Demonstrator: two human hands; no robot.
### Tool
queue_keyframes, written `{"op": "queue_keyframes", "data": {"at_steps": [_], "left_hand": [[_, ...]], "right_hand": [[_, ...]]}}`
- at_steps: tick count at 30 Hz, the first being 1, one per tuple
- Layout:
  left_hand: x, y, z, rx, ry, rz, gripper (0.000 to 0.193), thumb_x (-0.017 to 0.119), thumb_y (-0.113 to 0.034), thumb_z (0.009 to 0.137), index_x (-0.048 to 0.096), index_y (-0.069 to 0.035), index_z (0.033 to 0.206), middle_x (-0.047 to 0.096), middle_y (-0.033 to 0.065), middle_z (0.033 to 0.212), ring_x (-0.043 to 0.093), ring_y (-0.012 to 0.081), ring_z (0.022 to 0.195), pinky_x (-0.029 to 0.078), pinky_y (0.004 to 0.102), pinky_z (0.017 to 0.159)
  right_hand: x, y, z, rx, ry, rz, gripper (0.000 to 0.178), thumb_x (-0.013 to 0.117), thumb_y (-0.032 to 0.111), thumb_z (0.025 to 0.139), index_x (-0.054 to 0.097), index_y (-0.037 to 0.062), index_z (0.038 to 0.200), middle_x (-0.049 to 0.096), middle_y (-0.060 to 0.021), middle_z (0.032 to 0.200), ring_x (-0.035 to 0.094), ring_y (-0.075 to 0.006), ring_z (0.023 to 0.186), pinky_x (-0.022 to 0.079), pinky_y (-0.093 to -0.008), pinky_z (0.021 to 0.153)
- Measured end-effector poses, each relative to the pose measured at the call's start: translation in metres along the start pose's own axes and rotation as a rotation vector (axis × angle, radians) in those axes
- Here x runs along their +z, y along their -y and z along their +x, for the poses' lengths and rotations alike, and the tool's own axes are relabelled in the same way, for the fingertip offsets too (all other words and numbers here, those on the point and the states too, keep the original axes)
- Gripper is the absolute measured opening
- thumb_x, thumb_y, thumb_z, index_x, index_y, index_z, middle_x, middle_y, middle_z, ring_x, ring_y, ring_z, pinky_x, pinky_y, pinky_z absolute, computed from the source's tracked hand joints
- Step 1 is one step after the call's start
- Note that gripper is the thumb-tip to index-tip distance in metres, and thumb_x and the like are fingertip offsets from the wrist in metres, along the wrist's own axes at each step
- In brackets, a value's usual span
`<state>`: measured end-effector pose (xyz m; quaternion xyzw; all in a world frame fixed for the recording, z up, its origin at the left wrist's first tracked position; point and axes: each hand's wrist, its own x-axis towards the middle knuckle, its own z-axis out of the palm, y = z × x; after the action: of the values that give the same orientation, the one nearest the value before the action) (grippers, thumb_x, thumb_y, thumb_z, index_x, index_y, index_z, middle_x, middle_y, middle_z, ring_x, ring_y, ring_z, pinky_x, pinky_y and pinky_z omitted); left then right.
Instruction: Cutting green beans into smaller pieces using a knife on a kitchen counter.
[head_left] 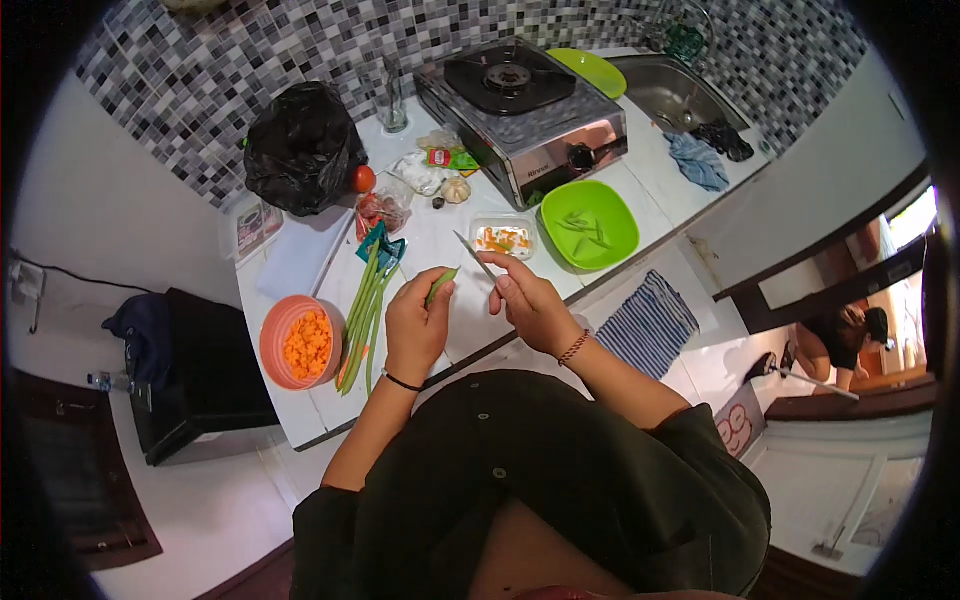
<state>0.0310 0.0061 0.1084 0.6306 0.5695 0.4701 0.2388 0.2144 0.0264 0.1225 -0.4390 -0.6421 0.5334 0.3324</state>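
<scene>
Dead centre of the frame, my left fingers (420,288) are pinched around a green bean piece (441,287), its tip poking out to the upper right! Just beside it, my right fingers (514,290) grasp a knife (474,253), blade slanting to the upper left, apart from the bean. Right above, a small tray (531,240) of orange and whitish bits sits on the white table (468,332); to its right, a bright green bowl (620,208) carries slender green slices (585,228). Over to the left, long green beans (362,310) lie bundled, a teal packet (381,245) at their upper end, and close by, a salmon-coloured bowl (268,348) holds orange chunks (308,342). Further up, a garlic bulb (456,190), then a red tomato (364,179) against a bulging black bag (305,150), upper left. Top centre, the stove (520,120); upper right, the sink (672,92) with a blue cloth (697,162) near it. Out at the right edge, a person (838,350) bends low!
</scene>
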Motion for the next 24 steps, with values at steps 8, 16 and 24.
{"op": "queue_keyframes", "data": {"at_steps": [8, 16, 24], "left_hand": [[0.021, -0.006, 0.002, 0.111, -0.082, 0.238, 0.011, 0.063, -0.011, 0.083, 0.063, -0.005, 0.093, 0.064, 0.0125, 0.080, 0.057, 0.0301, 0.067, 0.045, 0.0379, 0.061], [0.033, -0.009, 0.007, 0.245, -0.091, 0.351, 0.011, 0.064, -0.007, 0.081, 0.065, -0.004, 0.092, 0.063, 0.0099, 0.075, 0.056, 0.0247, 0.064, 0.044, 0.0337, 0.060], [0.042, -0.011, 0.010, 0.277, -0.083, 0.359, 0.012, 0.064, -0.008, 0.081, 0.066, -0.005, 0.093, 0.065, 0.0086, 0.077, 0.056, 0.0243, 0.065, 0.044, 0.0335, 0.062]], "right_hand": [[-0.009, -0.010, 0.022, -0.094, 0.159, -0.003, 0.029, 0.037, 0.017, 0.100, 0.047, 0.0064, 0.125, 0.054, -0.0056, 0.064, 0.053, -0.0152, 0.062, 0.045, -0.0304, 0.062], [-0.020, -0.018, 0.025, -0.052, 0.198, 0.068, 0.022, 0.037, 0.017, 0.100, 0.045, 0.0056, 0.116, 0.050, -0.0029, 0.064, 0.048, -0.0124, 0.058, 0.042, -0.0289, 0.057], [-0.024, -0.029, 0.034, -0.043, 0.190, 0.170, 0.014, 0.034, 0.019, 0.101, 0.044, 0.0099, 0.105, 0.046, 0.0011, 0.065, 0.039, -0.0060, 0.052, 0.035, -0.0220, 0.047]]}}
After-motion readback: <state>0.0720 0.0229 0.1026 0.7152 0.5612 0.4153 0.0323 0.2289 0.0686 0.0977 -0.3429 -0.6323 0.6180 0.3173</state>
